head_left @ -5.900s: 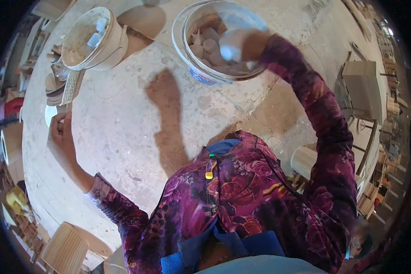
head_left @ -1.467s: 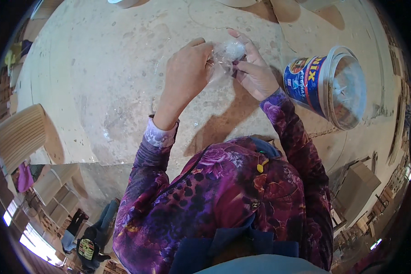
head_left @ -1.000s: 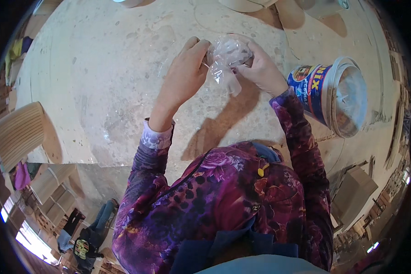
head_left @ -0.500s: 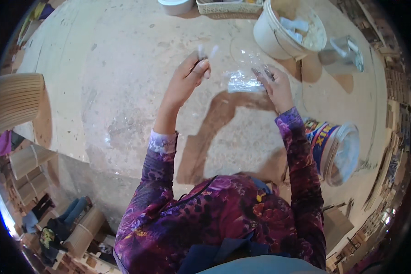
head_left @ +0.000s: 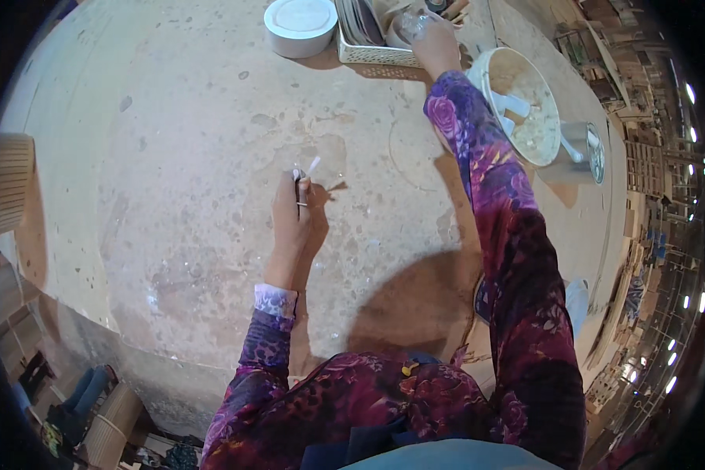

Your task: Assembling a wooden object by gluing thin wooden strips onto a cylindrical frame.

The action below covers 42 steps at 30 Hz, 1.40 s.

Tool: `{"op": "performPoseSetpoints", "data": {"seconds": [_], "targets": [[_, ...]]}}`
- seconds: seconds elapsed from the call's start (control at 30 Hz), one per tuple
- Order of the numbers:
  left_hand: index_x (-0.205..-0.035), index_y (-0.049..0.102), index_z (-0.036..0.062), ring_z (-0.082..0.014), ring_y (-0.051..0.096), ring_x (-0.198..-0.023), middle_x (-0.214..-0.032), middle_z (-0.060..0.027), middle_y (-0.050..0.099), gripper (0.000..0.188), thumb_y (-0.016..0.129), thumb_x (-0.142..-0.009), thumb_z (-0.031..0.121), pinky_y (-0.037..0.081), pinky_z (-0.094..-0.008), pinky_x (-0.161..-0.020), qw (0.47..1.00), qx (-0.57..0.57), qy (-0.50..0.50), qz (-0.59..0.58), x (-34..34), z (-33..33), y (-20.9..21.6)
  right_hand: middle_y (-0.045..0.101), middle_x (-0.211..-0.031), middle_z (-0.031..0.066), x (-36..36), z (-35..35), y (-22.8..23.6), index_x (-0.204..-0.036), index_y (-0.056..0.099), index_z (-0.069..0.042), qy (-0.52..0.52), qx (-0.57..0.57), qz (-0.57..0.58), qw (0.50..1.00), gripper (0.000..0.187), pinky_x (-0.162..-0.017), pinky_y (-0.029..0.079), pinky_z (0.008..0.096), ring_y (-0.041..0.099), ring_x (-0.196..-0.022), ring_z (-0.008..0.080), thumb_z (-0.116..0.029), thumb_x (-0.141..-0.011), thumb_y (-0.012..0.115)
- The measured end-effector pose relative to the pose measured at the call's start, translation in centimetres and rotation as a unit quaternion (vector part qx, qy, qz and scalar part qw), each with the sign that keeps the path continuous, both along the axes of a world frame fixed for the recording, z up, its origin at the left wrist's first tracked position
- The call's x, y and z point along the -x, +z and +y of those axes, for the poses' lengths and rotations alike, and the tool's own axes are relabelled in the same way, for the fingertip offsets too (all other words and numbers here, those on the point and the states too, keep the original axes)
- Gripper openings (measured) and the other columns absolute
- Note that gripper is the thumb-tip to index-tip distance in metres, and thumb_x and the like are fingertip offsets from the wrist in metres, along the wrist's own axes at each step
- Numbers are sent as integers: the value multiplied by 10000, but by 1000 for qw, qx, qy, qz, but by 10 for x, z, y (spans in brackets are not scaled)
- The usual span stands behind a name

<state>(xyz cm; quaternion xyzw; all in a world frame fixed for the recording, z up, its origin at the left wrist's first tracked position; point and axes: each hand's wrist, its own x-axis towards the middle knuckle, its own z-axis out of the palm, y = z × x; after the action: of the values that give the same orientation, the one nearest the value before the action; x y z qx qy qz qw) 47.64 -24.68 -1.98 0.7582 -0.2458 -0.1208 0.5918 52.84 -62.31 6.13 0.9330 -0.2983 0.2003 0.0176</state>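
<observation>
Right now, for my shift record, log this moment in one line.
left hand: holding small white-tipped items | right hand: over basket, at clear plastic | white tub: left of basket

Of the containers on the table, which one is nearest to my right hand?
The cream basket with perforated sides: your right hand appears at its right end. The white tub, white bucket and metal can stand farther away.

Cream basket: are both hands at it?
No, only the right hand is at the cream basket; the left hand is apart from it, closer to the person's body, holding small white pieces.
</observation>
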Motion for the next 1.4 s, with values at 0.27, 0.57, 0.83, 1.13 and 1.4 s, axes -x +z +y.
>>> {"op": "performPoseSetpoints", "data": {"seconds": [0.27,0.57,0.83,1.13,1.4], "targets": [[-884,448,50,-118,436,-676,-726,-16,472,202,400,-1019,193,406,-264,-645,995,77,-21,54,-1,-6,21,526,-1329,32,-5,-77,-23,-1200,580,-171,214,72,183,957,359,-834,410,667,524,-1180,267,-318,-914,420],[-920,406,62,-153,518,-689,-767,-66,526,51,434,-956,86,447,-282,-627,927,263,-26,267,-39,-30,13,612,-1058,225,10,112,63,-876,676,43,86,-86,-172,977,254,-828,498,448,604,-996,358,-141,-747,557],[-913,472,41,-82,438,-680,-798,-8,479,226,465,-1002,249,378,-212,-587,995,68,-55,57,-89,8,11,690,-861,75,305,165,208,-972,690,-36,104,-258,-91,956,196,-681,528,270,667,-784,141,-209,-900,631],[-972,484,68,-36,370,-639,-791,7,474,121,445,-1003,178,297,-176,-525,967,87,-218,103,-1,-21,53,651,-887,165,428,144,107,-971,583,-50,5,-120,295,948,185,-716,514,435,643,-810,354,-106,-794,588],[-918,452,66,-51,356,-648,-769,3,452,113,442,-1002,142,287,-185,-546,964,113,-236,53,37,-42,101,655,-920,172,406,132,106,-1137,523,-64,10,-193,377,906,350,-728,513,452,652,-859,344,-145,-801,581]]}}
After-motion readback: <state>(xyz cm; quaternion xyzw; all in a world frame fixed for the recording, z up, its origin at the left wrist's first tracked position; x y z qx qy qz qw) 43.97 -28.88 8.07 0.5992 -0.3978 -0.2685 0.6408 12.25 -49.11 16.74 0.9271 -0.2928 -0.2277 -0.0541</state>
